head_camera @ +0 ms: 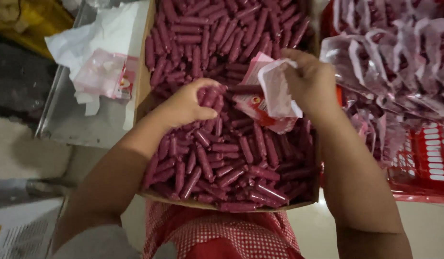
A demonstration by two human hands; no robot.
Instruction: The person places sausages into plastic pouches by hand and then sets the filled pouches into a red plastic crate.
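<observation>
A shallow brown cardboard box is heaped with small dark-pink wrapped sausages. The left hand is clenched round several sausages above the heap. The right hand pinches open a clear-and-red plastic pouch; filled pouches fill a red plastic basket nearby

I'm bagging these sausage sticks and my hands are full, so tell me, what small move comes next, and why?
Probably slide the sticks into the bag. Your left hand grips a few dark red sausage sticks, one already pointing at the mouth of the plastic bag that your right hand holds open above the cardboard box.
</observation>
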